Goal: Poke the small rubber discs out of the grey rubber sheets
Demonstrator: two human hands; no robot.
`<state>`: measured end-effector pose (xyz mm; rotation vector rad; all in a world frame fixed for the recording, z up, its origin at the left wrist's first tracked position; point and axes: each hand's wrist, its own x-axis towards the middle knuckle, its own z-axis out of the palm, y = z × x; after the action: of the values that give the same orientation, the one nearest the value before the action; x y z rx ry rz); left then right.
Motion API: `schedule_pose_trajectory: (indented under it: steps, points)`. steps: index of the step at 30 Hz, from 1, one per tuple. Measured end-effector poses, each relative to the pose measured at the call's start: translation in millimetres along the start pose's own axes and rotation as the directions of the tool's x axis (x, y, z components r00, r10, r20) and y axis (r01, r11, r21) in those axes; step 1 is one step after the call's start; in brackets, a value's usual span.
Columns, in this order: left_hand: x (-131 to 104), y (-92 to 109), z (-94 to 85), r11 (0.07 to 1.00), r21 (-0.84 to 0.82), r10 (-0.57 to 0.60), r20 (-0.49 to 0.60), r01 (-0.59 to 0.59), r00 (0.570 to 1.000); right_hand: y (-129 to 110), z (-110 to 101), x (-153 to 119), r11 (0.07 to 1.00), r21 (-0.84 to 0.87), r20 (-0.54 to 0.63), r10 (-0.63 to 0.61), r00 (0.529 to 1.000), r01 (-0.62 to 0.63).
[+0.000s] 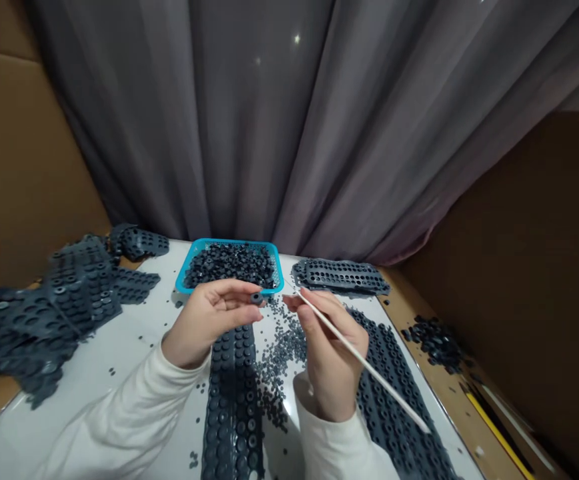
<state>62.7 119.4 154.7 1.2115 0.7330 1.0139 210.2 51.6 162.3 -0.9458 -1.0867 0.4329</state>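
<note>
My left hand [214,313] pinches a small dark rubber ring-shaped part [256,298] between thumb and forefinger. Facing it, my right hand [332,347] grips a thin white stick [364,363] like a pen, its narrow tip pointing toward the ring without visibly touching it. Below the left hand lies a dark moulded rubber sheet [232,407] with rows of round parts. Another such sheet [394,387] extends under and past the right hand. Tiny dark bits [279,353] are scattered between the two sheets.
Behind my hands stands a blue basket [179,280] full of small dark parts. Perforated sheets [342,275] lie at the back right, and more rubber sheets [77,287] pile up at left. A heap of dark pieces [434,343] and a yellow tool [497,433] lie at right. Cardboard walls flank the table.
</note>
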Motion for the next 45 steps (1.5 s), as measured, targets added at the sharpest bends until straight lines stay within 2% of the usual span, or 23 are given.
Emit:
schedule_pose_trajectory:
  steps: [4, 8, 11, 16, 24, 32, 45]
  points:
    - [-7.7, 10.0, 1.2, 0.973, 0.184, 0.158, -0.074, -0.142, 0.985, 5.9, 11.1, 3.2, 1.0, 0.017, 0.053, -0.009, 0.999, 0.008]
    - [-14.4, 15.2, 2.7, 0.878, 0.407, 0.318, -0.108, -0.25, 0.942, 6.0, 4.2, 3.5, 0.997, -0.058, 0.198, -0.037, 0.98, 0.049]
    - [-15.8, 13.9, 3.2, 0.821, 0.499, 0.364, -0.082, -0.278, 0.928, 3.3, -0.8, 1.8, 0.994, -0.09, 0.291, -0.036, 0.956, 0.065]
    - [-16.5, 11.9, 3.9, 0.754, 0.589, 0.401, -0.063, -0.29, 0.914, -1.9, -6.2, 0.3, 0.991, -0.119, 0.406, -0.01, 0.914, 0.064]
    - [-20.3, 11.8, 4.3, 0.698, 0.642, 0.44, -0.035, -0.318, 0.897, -9.0, -9.4, 3.2, 0.964, -0.18, 0.489, -0.084, 0.868, 0.195]
    - [-20.7, 14.9, 4.8, 0.646, 0.685, 0.452, 0.014, -0.338, 0.892, -9.5, -7.5, 5.8, 0.933, -0.216, 0.515, -0.143, 0.845, 0.29]
    - [-20.8, 16.9, 5.6, 0.703, 0.638, 0.394, 0.019, -0.315, 0.919, -6.8, -8.9, 6.0, 0.928, -0.21, 0.542, -0.151, 0.827, 0.307]
